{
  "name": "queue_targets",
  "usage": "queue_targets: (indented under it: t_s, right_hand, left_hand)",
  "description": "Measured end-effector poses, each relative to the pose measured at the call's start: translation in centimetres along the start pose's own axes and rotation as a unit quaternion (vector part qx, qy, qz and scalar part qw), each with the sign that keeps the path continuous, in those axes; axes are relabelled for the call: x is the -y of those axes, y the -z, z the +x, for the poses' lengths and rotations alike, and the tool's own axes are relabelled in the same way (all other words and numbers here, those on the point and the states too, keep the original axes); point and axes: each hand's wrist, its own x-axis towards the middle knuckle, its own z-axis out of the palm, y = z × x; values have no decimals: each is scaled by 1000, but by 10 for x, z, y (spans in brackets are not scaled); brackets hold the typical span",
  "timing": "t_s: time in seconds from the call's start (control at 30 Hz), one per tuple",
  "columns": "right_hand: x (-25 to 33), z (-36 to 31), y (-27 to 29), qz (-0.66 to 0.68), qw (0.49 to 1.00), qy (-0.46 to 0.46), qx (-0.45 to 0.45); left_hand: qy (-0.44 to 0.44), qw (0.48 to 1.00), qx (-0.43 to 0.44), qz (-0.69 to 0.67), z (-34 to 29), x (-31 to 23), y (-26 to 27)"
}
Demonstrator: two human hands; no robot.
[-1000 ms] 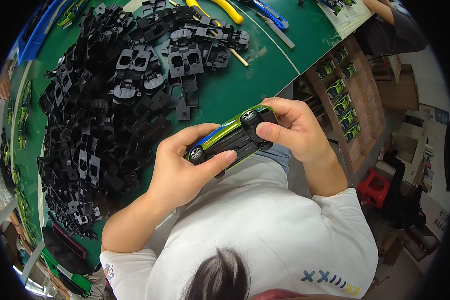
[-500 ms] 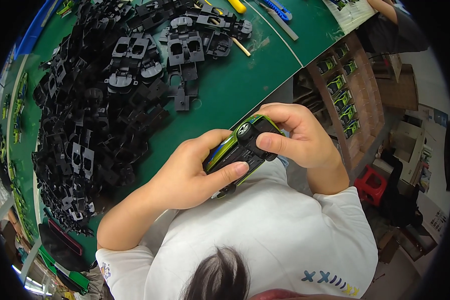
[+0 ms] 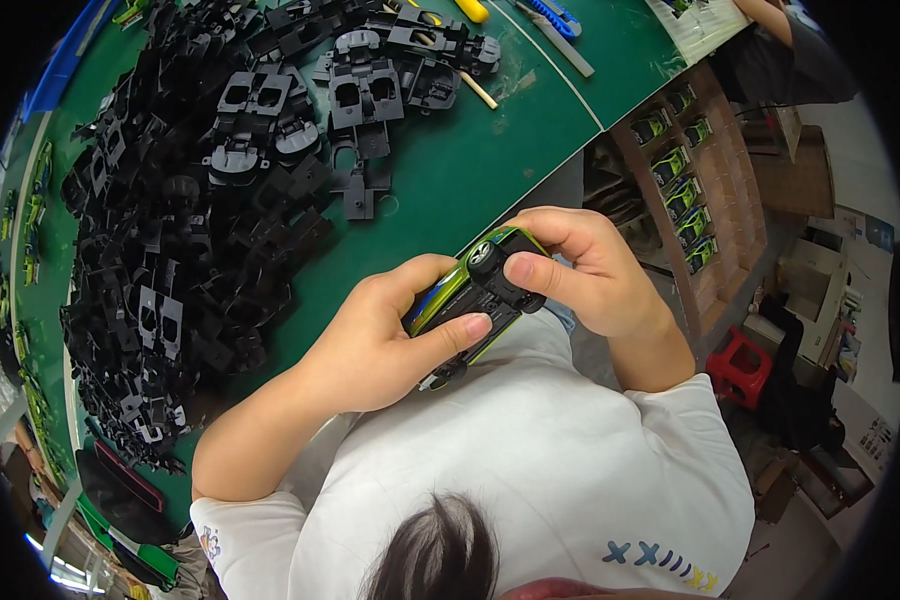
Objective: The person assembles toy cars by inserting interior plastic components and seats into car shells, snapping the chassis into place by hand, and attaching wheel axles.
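At the edge of the desk (image 3: pixel 450 195), we pinched the toy car (image 3: pixel 490 292) in the left hand (image 3: pixel 395 325) and right hand (image 3: pixel 595 268), underside up; bare desktop separated it from the heaped parts (image 3: pixel 185 225). A brown box (image 3: pixel 738 215) held green cars (image 3: pixel 683 200). The parts were angular black plastic; our car's body was glossy.

Light even, moderately bright; centre reasonably sharp. White short-sleeved fabric shirt (image 3: pixel 550 450) brightest large patch, soft shading in folds. Heap of matte black plastic parts (image 3: pixel 190 240) very dark, inner detail lost. Small highlights on glossy green-and-black toy car (image 3: pixel 488 292). White glare lower left. Fisheye rim black, edges bowed, far left soft.
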Motion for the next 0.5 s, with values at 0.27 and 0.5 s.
queue_targets:
  t_s: [0.27,0.5]
  right_hand:
    - [-6,1,-4,42,999,-11,-23]
    - [-7,4,-5,-15,998,51,-32]
  left_hand:
    - [-6,1000,-18,-24,1,2,-2]
    - [-12,999,-25,19,2,1,-2]
